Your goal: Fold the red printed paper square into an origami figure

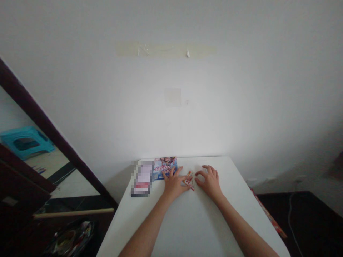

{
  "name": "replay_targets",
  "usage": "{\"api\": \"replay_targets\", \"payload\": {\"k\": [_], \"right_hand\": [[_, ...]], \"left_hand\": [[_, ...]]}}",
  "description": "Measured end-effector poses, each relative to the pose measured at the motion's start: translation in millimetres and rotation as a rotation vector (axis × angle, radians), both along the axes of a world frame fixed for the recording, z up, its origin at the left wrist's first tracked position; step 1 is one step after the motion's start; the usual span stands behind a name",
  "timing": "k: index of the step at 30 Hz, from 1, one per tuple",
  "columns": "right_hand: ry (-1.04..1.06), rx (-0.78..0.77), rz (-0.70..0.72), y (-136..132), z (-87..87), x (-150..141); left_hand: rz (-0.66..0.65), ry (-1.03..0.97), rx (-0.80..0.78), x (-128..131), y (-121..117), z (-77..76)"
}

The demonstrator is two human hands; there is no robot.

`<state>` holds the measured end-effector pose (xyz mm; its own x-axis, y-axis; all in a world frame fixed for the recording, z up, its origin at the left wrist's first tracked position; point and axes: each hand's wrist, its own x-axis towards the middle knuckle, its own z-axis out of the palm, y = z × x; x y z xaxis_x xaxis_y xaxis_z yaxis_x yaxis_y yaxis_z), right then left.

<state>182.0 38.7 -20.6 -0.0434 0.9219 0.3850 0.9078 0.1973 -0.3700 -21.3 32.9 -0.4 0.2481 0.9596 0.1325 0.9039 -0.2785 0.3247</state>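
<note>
My left hand rests on the white table, fingers spread, its thumb touching a small red and white packet that lies between both hands. My right hand sits just right of the packet with fingers curled over the tabletop, fingertips close to the packet's right edge. Whether either hand actually pinches the packet is unclear. A blue printed card pack lies beyond my left fingertips.
A pixel-blurred rectangular object lies at the table's far left corner. A white wall rises right behind the table. Left of the table stand a dark door frame, a wooden stick and a blue stool.
</note>
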Motion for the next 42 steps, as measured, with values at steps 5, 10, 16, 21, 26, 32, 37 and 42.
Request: {"api": "replay_targets", "payload": {"k": [5, 10, 16, 21, 26, 32, 37, 42], "right_hand": [[-0.001, -0.041, 0.049, -3, -1.5, 5], [-0.019, -0.079, 0.115, -4, -3.4, 9], [-0.024, -0.084, 0.149, -5, -7.1, 10], [-0.023, -0.064, 0.168, -6, -9.6, 11], [-0.023, -0.071, 0.189, -9, -6.2, 12], [-0.065, -0.102, 0.289, -16, 1.6, 12], [-0.070, -0.101, 0.275, -17, 4.2, 11], [-0.088, -0.094, 0.272, -16, 4.9, 12]], "left_hand": [[0.013, 0.024, 0.002, 0, 0, -0.9], [0.021, 0.023, 0.001, 1, -1, 0.5], [0.021, 0.019, -0.028, 1, -2, 3.9], [0.007, 0.004, -0.001, 1, -2, 2.3], [-0.005, 0.004, 0.001, 0, -1, 0.1], [0.000, -0.015, 0.023, 0, -1, -1.8], [-0.016, -0.026, 0.026, -2, -1, -2.2], [-0.047, -0.026, 0.013, -8, -1, -0.1]]}}
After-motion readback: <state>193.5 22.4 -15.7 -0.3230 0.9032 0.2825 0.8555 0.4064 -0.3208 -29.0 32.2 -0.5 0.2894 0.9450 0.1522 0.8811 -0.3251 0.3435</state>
